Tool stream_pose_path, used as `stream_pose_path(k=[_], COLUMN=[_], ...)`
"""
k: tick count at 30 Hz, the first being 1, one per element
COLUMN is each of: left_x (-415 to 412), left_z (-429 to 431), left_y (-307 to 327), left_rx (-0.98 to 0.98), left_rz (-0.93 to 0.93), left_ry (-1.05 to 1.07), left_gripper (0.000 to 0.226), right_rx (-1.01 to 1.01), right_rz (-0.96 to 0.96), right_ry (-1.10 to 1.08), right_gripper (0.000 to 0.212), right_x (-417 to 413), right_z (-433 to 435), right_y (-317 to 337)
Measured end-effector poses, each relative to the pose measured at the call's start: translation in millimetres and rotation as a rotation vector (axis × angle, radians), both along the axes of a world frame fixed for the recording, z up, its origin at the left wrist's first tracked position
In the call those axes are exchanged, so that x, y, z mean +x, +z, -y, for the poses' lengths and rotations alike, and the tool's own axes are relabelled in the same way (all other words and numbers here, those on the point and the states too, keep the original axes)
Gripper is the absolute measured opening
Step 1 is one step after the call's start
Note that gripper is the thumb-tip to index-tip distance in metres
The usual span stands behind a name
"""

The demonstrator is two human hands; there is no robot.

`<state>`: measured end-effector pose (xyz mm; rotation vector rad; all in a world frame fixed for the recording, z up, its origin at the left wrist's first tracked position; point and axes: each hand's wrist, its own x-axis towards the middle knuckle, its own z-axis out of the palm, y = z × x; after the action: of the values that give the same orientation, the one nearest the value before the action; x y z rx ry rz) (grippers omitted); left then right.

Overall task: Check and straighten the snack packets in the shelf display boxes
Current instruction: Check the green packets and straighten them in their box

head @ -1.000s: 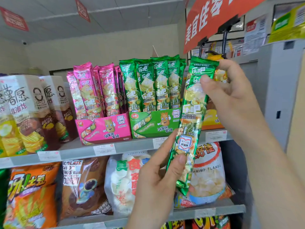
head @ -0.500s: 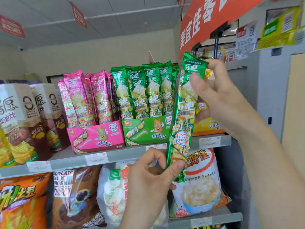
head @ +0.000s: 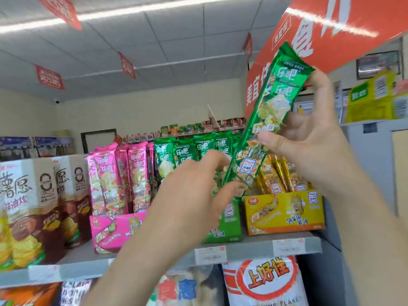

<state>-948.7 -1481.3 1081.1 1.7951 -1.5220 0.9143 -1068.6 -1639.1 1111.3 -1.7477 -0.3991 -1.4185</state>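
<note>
My right hand grips a long green snack packet at its middle and holds it tilted, top end up to the right, above the shelf. My left hand is blurred, with its fingers stretched toward the green display box and its thumb by the packet's lower end. Green packets stand upright in that box. A pink box with pink packets stands to the left of it. To the right is a yellow box with yellow packets.
Tall brown and white chip boxes stand at the left of the grey shelf. Large snack bags fill the shelf below. A red sign hangs overhead at the right, and a grey cabinet flanks the shelf.
My right hand has raised the green packet and tilted it further right. My left hand has released the packet's lower end and spread toward the green box.
</note>
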Motion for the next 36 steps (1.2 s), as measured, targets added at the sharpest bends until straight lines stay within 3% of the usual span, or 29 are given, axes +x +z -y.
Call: stream_pose_path(k=[4,7,12,15,17,20,22,25,28,30,36], left_x=[-1,-1,10,24,34,43,45,48,46,47,54], left_z=[15,25,46,55,57,56,53,49,51,56,54], left_y=[58,90,117,115,111,110,116,127,128,121,119], left_rx=[-0.177,-0.151,-0.012,0.011,0.002,-0.013,-0.038,-0.073,0.002,0.050,0.073], left_rz=[-0.175,-0.117,0.083,0.020,-0.084,-0.187,-0.223,-0.262,-0.240,-0.229,-0.207], left_ry=[-0.378,-0.495,-0.366,-0.325,-0.360,-0.404,-0.427,-0.450,-0.407,-0.369,-0.268], left_gripper=[0.066,0.078,0.066,0.050,0.045,0.042,0.041,0.041,0.042,0.045,0.053], right_rx=[-0.072,-0.109,-0.128,-0.034,0.186,0.373,0.322,0.216,0.078,-0.006,-0.004], right_rz=[0.007,0.019,-0.089,-0.221,-0.161,-0.098,-0.234,-0.461,-0.577,-0.611,-0.579], right_ry=[-0.061,-0.114,-0.188,0.098,0.202,-0.139,-0.252,-0.212,-0.125,-0.116,-0.112], right_gripper=[0.087,0.086,0.089,0.085,0.065,0.031,0.026,0.045,0.037,0.029,0.015], right_x=[6,15,31,35,37,55,72,97,110,115,114], right_z=[2,4,14,27,40,60,67,74,78,82,86], right_y=[16,20,16,8,9,18,22,21,21,18,19])
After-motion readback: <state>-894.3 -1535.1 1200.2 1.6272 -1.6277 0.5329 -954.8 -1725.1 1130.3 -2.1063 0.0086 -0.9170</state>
